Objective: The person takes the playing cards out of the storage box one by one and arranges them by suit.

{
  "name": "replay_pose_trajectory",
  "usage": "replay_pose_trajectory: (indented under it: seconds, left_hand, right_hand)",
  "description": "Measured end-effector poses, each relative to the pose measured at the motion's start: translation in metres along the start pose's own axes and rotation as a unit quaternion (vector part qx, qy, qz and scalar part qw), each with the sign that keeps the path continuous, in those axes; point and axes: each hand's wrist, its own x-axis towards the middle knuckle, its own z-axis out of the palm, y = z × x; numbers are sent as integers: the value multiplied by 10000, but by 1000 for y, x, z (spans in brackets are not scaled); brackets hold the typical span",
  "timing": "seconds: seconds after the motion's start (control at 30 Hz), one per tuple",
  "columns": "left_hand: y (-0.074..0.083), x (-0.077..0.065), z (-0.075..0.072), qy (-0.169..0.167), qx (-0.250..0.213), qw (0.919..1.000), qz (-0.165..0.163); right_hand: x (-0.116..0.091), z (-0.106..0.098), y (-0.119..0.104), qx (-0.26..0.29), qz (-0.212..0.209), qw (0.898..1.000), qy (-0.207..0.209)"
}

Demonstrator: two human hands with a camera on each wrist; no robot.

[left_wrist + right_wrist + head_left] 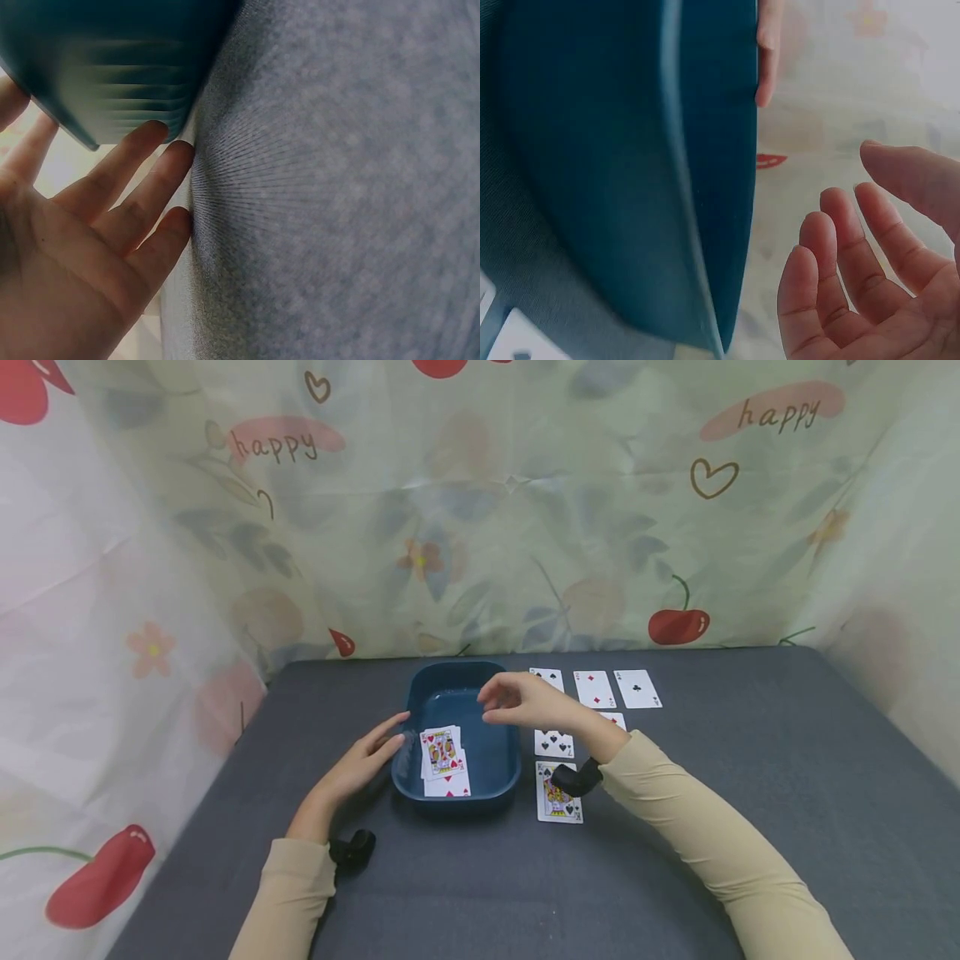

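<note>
A dark blue plastic basin (491, 760) stands on the table with a few playing cards (442, 753) inside, a king of hearts on top. My left hand (363, 768) rests its straight fingers against the basin's left side; the left wrist view shows the ribbed wall by the fingertips. Above the basin's right rim hovers my right hand (528, 700), fingers loosely bent and holding nothing. In the right wrist view the right hand (877, 277) is apart from the basin wall (592, 150). Beneath the right forearm lies a king of spades (551, 806), partly covered by the wrist camera.
Right of the basin several cards lie face up in rows, among them a diamond card (595, 690), an ace of clubs (638, 689) and a spade card (553, 744). The right arm hides some of them. A printed curtain (480, 527) hangs behind the grey table (450, 893).
</note>
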Motion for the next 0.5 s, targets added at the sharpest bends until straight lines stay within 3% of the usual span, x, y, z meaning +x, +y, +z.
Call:
replay_pose_trajectory:
  seconds: [0.23, 0.5]
  left_hand:
    - [-2, 3, 1, -34, -38, 9999, 90]
    - [-3, 3, -1, -67, -54, 9999, -87]
  right_hand:
    - [19, 11, -10, 53, 31, 9999, -135]
    - [38, 25, -20, 26, -68, 9995, -305]
